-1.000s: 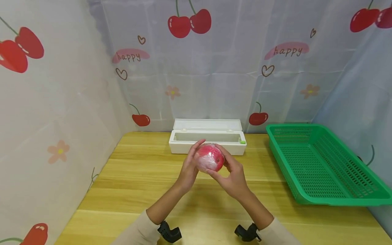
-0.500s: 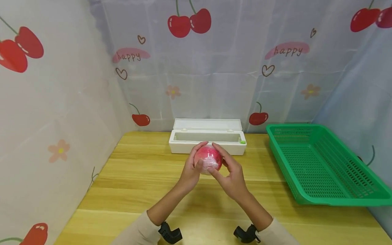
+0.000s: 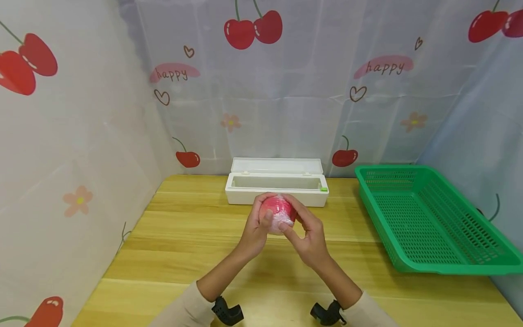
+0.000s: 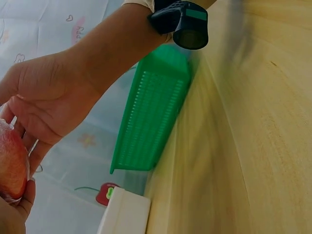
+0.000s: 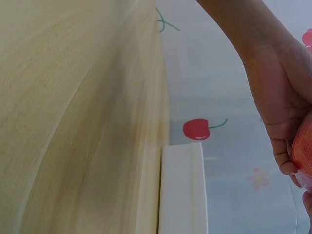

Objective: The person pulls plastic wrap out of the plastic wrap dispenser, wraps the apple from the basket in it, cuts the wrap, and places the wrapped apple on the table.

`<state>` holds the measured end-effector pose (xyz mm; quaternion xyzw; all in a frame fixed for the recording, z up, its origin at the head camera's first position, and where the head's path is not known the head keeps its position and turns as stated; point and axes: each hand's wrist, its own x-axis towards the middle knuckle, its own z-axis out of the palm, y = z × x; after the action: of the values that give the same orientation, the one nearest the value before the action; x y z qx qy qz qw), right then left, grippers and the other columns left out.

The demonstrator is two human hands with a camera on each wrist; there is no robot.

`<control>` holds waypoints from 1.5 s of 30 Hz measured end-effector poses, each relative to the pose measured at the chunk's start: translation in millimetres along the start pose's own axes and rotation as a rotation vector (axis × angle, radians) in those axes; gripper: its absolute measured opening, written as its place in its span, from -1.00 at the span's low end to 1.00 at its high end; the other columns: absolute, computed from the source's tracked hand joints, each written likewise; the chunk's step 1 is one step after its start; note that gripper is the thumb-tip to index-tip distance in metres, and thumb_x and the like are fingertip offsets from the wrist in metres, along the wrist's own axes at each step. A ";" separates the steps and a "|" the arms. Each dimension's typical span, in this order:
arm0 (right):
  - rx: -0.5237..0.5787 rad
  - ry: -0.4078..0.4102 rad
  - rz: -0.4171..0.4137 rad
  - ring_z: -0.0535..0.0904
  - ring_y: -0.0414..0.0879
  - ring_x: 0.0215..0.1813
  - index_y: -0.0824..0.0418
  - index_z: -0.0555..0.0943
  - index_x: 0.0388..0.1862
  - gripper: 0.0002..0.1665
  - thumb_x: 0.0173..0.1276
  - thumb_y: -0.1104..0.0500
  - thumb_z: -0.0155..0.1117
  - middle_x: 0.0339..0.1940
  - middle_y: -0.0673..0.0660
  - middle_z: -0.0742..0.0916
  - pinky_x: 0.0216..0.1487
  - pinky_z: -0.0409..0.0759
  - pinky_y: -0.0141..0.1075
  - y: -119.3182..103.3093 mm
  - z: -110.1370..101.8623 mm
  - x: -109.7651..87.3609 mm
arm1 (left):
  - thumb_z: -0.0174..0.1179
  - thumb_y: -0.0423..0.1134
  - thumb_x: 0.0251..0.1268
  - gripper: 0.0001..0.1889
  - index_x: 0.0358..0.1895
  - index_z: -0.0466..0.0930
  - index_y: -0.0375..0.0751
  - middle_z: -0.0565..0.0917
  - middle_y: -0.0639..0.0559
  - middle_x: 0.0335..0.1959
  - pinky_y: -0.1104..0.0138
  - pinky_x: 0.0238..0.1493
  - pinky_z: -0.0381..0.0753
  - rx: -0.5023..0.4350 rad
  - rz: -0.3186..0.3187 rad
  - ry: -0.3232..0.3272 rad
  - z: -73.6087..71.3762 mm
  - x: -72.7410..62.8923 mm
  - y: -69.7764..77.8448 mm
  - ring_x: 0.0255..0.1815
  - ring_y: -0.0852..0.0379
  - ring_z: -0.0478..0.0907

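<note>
A red apple (image 3: 279, 209), wrapped in shiny clear cling film, is held above the table between both hands. On its left side my left hand (image 3: 254, 229) curls round it, thumb lying over the near face. My right hand (image 3: 311, 234) grips the other side, its thumb pressing the film low on the front. Whitish folds of film gather near the thumbs. In the left wrist view the apple (image 4: 12, 163) is cut off by the frame edge. The right wrist view catches part of the apple (image 5: 304, 146) and a loose bit of film by the fingertips.
Behind the hands, a long white box (image 3: 277, 196) stands on the wooden table (image 3: 184, 227) with its lid raised and a small green tab at the right. A green slotted basket (image 3: 402, 267) sits at the right. Cherry-printed curtains (image 3: 286, 113) enclose the back and sides.
The apple has turned in the hands, so its dark end spot no longer shows. My left thumb has come round onto the front, and both hands have sunk slightly.
</note>
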<state>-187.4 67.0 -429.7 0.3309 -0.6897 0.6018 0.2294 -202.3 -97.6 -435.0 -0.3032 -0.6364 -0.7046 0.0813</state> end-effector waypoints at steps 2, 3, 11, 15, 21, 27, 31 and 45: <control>-0.006 -0.013 0.023 0.54 0.06 0.34 0.23 0.38 0.50 -0.18 0.25 0.40 0.41 0.42 0.18 0.55 0.32 0.54 -0.24 -0.2 0.1 0.6 | 0.03 0.25 0.51 -0.34 0.45 0.20 -0.08 0.38 -0.17 0.29 0.25 0.07 0.69 -0.001 -0.019 0.011 0.7 -0.7 0.6 0.21 -0.06 0.46; -0.008 -0.017 0.035 0.53 0.05 0.34 0.21 0.38 0.51 -0.16 0.26 0.38 0.42 0.43 0.16 0.54 0.33 0.53 -0.24 -0.6 0.2 0.7 | 0.05 0.28 0.48 -0.29 0.47 0.18 -0.05 0.36 -0.16 0.31 0.25 0.07 0.69 0.000 -0.027 0.010 1.2 -1.2 1.3 0.22 -0.07 0.45; 0.023 0.012 0.009 0.55 0.02 0.29 0.28 0.42 0.46 -0.19 0.22 0.48 0.44 0.36 0.25 0.58 0.26 0.59 -0.25 -1.7 -2.6 2.5 | 0.02 0.44 0.36 -0.09 0.55 0.08 -0.09 0.25 -0.14 0.46 0.29 0.26 0.57 -0.010 0.017 -0.037 -0.3 -0.7 6.1 0.38 -0.06 0.32; 0.075 0.008 0.017 0.53 0.02 0.31 0.31 0.41 0.46 -0.24 0.27 0.49 0.36 0.36 0.27 0.56 0.25 0.59 -0.26 -1.8 -4.8 2.3 | 0.17 0.23 0.43 -0.19 0.53 0.12 -0.14 0.27 -0.14 0.45 0.25 0.22 0.61 -0.055 0.040 -0.082 -2.0 1.4 3.8 0.36 -0.05 0.36; 0.093 -0.009 0.012 0.52 0.04 0.32 0.31 0.43 0.45 -0.27 0.29 0.50 0.32 0.38 0.26 0.54 0.25 0.59 -0.24 -1.6 -5.2 2.1 | 0.04 0.16 0.56 -0.32 0.48 0.16 -0.21 0.30 -0.15 0.37 0.24 0.12 0.67 0.073 0.109 -0.081 0.3 3.0 4.2 0.26 -0.03 0.42; 0.108 0.020 -0.042 0.52 0.03 0.37 0.45 0.48 0.37 -0.34 0.27 0.53 0.34 0.36 0.39 0.55 0.25 0.56 -0.21 0.1 -5.2 0.1 | -0.23 0.21 0.64 -0.26 0.37 0.13 -0.51 0.30 -0.33 0.27 0.23 0.12 0.65 0.286 0.231 -0.074 8.6 2.8 27.9 0.18 -0.09 0.43; 0.117 0.025 -0.028 0.52 0.03 0.39 0.46 0.49 0.35 -0.37 0.27 0.53 0.32 0.35 0.39 0.56 0.26 0.55 -0.21 0.8 -5.4 -0.7 | -0.24 0.20 0.64 -0.27 0.32 0.18 -0.54 0.33 -0.35 0.22 0.25 0.10 0.66 0.340 0.249 -0.049 11.2 1.6 38.3 0.15 -0.10 0.44; 0.195 0.014 0.070 0.48 0.07 0.38 0.37 0.47 0.40 -0.40 0.37 0.47 0.23 0.38 0.28 0.53 0.30 0.55 -0.20 -4.0 -1.3 1.5 | 0.03 0.32 0.45 -0.13 0.37 0.23 -0.49 0.35 -0.33 0.25 0.25 0.14 0.64 0.336 0.238 0.003 9.9 1.1 37.0 0.19 -0.02 0.43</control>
<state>-185.5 67.7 -425.7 0.3233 -0.6373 0.6760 0.1798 -181.4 -94.5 -403.0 -0.3572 -0.7044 -0.5746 0.2144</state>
